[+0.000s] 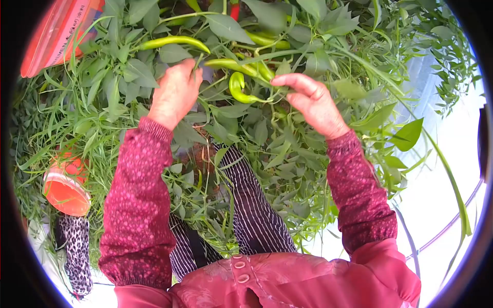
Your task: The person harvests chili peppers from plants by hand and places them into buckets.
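Note:
Several long green peppers hang among the leaves at the top middle. My left hand (pixel 177 92) is closed at the foliage, its fingertips just below a long curved pepper (pixel 174 42); what it pinches is too small to tell. My right hand (pixel 313 100) has thumb and forefinger near each other at the stems, close to the right end of a green pepper (pixel 233 65). A curled pepper (pixel 237 88) hangs between the hands, its stem running toward my right fingers. Whether those fingers grip a stem is unclear.
A red printed bag (pixel 61 33) lies at the top left, and an orange-red bucket (pixel 67 192) stands at the left. A leopard-print sleeve or leg (pixel 77 251) shows below it. Dense pepper plants and grass surround my striped trousers (pixel 251 200). Pale plastic sheeting (pixel 436 169) lies at the right.

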Demonstrator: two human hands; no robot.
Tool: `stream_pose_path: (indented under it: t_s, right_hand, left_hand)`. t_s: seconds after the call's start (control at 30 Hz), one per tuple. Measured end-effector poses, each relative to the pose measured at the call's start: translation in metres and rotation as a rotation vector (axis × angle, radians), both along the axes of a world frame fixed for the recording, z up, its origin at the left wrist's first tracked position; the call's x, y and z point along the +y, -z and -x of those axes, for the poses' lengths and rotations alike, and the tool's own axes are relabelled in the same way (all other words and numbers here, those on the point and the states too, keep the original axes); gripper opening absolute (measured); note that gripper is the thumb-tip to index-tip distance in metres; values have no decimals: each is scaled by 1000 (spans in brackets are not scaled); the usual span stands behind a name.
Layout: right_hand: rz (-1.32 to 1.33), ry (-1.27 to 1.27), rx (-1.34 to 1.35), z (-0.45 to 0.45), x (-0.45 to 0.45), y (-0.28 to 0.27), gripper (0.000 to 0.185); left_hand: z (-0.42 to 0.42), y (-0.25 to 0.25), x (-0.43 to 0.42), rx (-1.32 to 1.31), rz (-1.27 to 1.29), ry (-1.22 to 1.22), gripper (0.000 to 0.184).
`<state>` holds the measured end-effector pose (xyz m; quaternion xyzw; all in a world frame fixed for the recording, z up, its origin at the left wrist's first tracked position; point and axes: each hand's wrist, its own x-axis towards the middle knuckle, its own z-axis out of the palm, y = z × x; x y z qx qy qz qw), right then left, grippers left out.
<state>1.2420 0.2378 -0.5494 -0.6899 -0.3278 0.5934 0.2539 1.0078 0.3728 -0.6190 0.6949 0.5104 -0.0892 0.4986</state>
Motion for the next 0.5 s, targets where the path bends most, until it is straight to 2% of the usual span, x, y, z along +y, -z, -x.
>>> stream_pose_path:
  t_s: [0.03,0.1,0.13,0.17,0.23,0.3,0.37,0.43,0.5]
  right_hand:
    - [-29,10,-5,6,-5,-2,40]
    - [-42,56,51,19,-20,-3,42]
    - [-50,70,52,28,-28,-3,44]
    - [-61,84,53,37,-35,-3,45]
    - [-113,72,28,51,-45,-3,47]
    - [-154,117,32,59,-47,1,48]
    - [-101,95,-1,63,-43,-1,48]
    - [-100,60,-29,62,-40,0,47]
    - [-147,16,-35,68,-43,-2,47]
  left_hand:
    - [2,-5,-4,-5,-9,1,24]
    - [8,-14,-13,-188,-314,-127,24]
    - [1,-34,-8,-70,-197,-135,20]
    - [-2,-39,-12,-78,-209,-137,20]
    - [-8,-38,-20,-231,-202,-196,17]
    - [-19,-24,-26,-370,-305,-224,18]
    - [-27,-17,-17,-272,-299,-149,21]
    - [-32,-14,-8,-300,-363,-81,20]
    - [-41,-18,-11,-335,-312,-32,19]
